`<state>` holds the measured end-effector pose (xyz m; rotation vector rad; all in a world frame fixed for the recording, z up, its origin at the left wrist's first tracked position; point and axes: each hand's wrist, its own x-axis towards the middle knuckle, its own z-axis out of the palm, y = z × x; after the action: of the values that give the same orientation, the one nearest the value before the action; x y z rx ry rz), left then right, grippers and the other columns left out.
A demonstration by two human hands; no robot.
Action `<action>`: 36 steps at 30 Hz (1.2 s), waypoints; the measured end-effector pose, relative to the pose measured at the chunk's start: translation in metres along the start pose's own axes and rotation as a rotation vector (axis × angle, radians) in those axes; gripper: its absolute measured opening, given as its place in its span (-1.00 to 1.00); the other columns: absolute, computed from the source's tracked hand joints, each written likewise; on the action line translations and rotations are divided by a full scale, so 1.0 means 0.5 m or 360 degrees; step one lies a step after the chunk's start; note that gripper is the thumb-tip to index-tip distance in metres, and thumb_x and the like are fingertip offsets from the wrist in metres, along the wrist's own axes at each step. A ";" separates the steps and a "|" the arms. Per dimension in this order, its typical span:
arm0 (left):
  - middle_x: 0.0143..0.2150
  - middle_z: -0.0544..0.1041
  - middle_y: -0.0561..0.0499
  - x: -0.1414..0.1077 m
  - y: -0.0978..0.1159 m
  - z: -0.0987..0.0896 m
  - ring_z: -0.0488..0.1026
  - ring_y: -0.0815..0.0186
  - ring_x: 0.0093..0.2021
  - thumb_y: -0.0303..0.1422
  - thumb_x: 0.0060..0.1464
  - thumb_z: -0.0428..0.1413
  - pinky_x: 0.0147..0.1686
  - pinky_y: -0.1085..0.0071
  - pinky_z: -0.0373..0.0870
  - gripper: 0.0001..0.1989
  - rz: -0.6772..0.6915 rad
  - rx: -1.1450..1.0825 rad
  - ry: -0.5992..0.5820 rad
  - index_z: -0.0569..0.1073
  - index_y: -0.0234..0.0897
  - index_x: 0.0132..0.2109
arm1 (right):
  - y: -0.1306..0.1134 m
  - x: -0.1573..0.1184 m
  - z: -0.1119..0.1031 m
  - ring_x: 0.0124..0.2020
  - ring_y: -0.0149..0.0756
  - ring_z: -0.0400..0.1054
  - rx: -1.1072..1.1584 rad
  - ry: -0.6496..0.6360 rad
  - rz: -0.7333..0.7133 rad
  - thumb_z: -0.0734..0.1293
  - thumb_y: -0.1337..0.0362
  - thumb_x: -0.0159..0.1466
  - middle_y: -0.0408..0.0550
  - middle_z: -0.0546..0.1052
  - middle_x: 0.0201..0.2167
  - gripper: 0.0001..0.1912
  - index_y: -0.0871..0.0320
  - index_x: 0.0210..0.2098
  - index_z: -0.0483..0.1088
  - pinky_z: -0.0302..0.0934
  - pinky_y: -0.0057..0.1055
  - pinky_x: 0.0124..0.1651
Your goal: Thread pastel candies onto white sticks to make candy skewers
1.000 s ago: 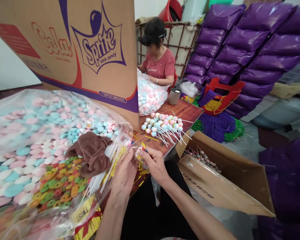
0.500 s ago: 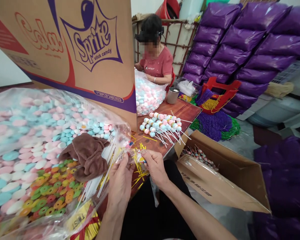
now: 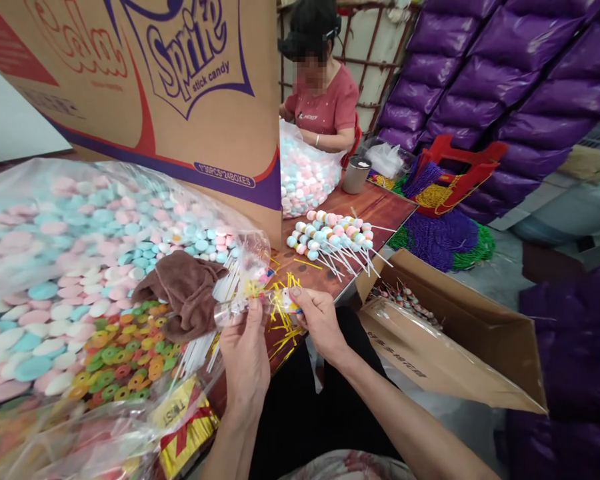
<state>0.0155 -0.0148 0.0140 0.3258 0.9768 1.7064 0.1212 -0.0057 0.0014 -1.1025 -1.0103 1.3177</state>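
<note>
My left hand [image 3: 245, 350] pinches a small clear printed plastic bag [image 3: 229, 311] between thumb and fingers. At the bag's other end, the fingers of my right hand [image 3: 323, 323] are closed on its printed part. Whether anything lies inside the bag I cannot make out. Loose yellow twist ties [image 3: 286, 333] lie on the table beneath and between my hands. Left of my left hand are white sticks [image 3: 196, 357], a crumpled brown cloth [image 3: 183, 290] and coloured gummy rings [image 3: 125, 357]. Marshmallow skewers [image 3: 333, 233] rest in a pile beyond my right hand.
A big plastic bag of pastel marshmallows [image 3: 45, 313] covers the left side, before a tall carton [image 3: 180, 120]. A gold twist-tie pack [image 3: 193, 417] sits near my left forearm. An open box [image 3: 450, 360] holding skewers stands at right. Across the table sits a co-worker [image 3: 325, 100].
The view has tilted down and shifted slightly left. The small bag now sticks out further left past my left thumb, with both hands still on it.
</note>
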 end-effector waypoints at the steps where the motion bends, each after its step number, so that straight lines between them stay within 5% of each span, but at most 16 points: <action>1: -0.32 0.61 0.07 0.004 0.000 -0.001 0.53 0.42 -0.27 -0.40 -0.18 0.41 -0.09 0.47 0.42 -0.80 -0.0016 -0.0032 0.0029 0.56 -0.28 -0.37 | -0.004 0.000 -0.002 -0.65 -0.49 -0.09 -0.0052 -0.0028 -0.0029 0.29 -0.08 0.28 -0.26 0.14 -0.69 -0.48 0.13 -0.62 0.17 -0.16 -0.46 -0.57; 6: -0.38 0.57 0.11 0.023 0.004 0.002 0.46 0.50 -0.37 -0.41 -0.11 0.39 -0.23 0.54 0.39 -0.82 -0.0034 -0.0100 0.0106 0.52 -0.30 -0.42 | -0.057 0.031 -0.035 -0.58 -0.41 0.08 -0.0577 0.0146 -0.0468 0.18 0.03 0.39 -0.20 0.24 -0.66 -0.48 0.12 -0.64 0.20 0.01 -0.42 -0.45; 11: -0.40 0.55 0.13 0.022 0.010 0.000 0.45 0.52 -0.38 -0.34 -0.12 0.40 -0.25 0.54 0.38 -0.78 -0.0237 -0.0129 0.0091 0.52 -0.30 -0.38 | -0.161 0.141 -0.119 -0.21 -0.17 0.25 -0.1985 0.0613 -0.0977 0.22 0.23 0.36 0.03 0.51 -0.26 -0.74 0.13 -0.36 0.49 0.06 -0.24 -0.12; 13: -0.41 0.55 0.14 0.021 0.012 -0.003 0.45 0.52 -0.39 -0.34 -0.14 0.41 -0.25 0.53 0.38 -0.76 -0.0282 -0.0143 0.0114 0.52 -0.29 -0.38 | -0.184 0.192 -0.154 -0.11 -0.06 0.23 -0.2385 0.0727 -0.0947 0.23 0.27 0.34 0.12 0.50 -0.10 -0.78 0.15 -0.24 0.53 0.01 -0.14 -0.08; 18: -0.38 0.55 0.13 0.018 0.014 -0.005 0.46 0.50 -0.37 -0.36 -0.16 0.42 -0.24 0.51 0.38 -0.74 -0.0259 -0.0115 0.0074 0.50 -0.29 -0.36 | -0.169 0.253 -0.209 -0.22 -0.08 0.25 -0.2738 0.0523 -0.0606 0.25 0.32 0.29 0.14 0.50 -0.35 -0.77 0.24 -0.42 0.51 -0.02 -0.12 -0.10; 22: -0.29 0.57 0.09 0.018 0.009 -0.003 0.48 0.43 -0.32 -0.32 -0.17 0.41 -0.21 0.42 0.41 -0.70 -0.0077 -0.0034 0.0053 0.49 -0.26 -0.31 | -0.137 0.212 -0.209 -0.29 -0.19 0.26 -0.2431 0.0717 -0.0727 0.16 0.38 0.32 0.09 0.51 -0.32 -0.75 0.22 -0.34 0.46 0.01 -0.22 -0.15; 25: -0.29 0.55 0.09 0.025 -0.003 -0.009 0.48 0.41 -0.29 -0.26 -0.17 0.40 -0.17 0.40 0.41 -0.68 0.0151 0.0053 0.0076 0.48 -0.25 -0.30 | -0.111 0.137 -0.173 -0.36 -0.26 0.22 -0.1804 0.0800 -0.0778 0.16 0.28 0.34 -0.01 0.46 -0.39 -0.75 0.17 -0.40 0.39 0.04 -0.31 -0.25; 30: -0.31 0.54 0.05 0.035 -0.035 -0.026 0.47 0.38 -0.30 -0.19 0.00 0.30 -0.13 0.38 0.41 -0.74 0.0461 0.0331 0.0138 0.47 -0.28 -0.29 | -0.051 0.006 -0.059 -0.56 -0.44 0.05 -0.0319 0.0251 -0.0135 0.35 0.08 0.23 -0.24 0.28 -0.60 -0.72 0.15 -0.44 0.37 -0.01 -0.46 -0.48; 33: -0.23 0.58 -0.03 0.028 -0.047 -0.025 0.51 0.31 -0.19 -0.16 0.05 0.26 -0.06 0.35 0.40 -0.73 0.0518 0.0413 0.0109 0.50 -0.29 -0.25 | -0.028 -0.028 0.002 -0.60 -0.49 -0.05 0.0071 0.0063 0.0196 0.47 0.07 0.08 -0.28 0.22 -0.66 -0.70 0.18 -0.46 0.44 -0.10 -0.47 -0.54; 36: -0.15 0.60 -0.05 0.011 -0.041 -0.015 0.53 0.26 -0.10 -0.17 0.03 0.28 0.00 0.33 0.40 -0.73 0.0448 0.0318 0.0022 0.53 -0.25 -0.19 | -0.022 -0.029 0.031 -0.60 -0.50 -0.02 0.0263 0.0086 0.0270 0.52 0.12 -0.01 -0.27 0.25 -0.67 -0.71 0.18 -0.54 0.43 -0.11 -0.48 -0.54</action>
<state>0.0223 -0.0117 -0.0072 0.6066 1.1574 1.8676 0.1082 -0.0191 0.0159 -1.1093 -0.7665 1.4714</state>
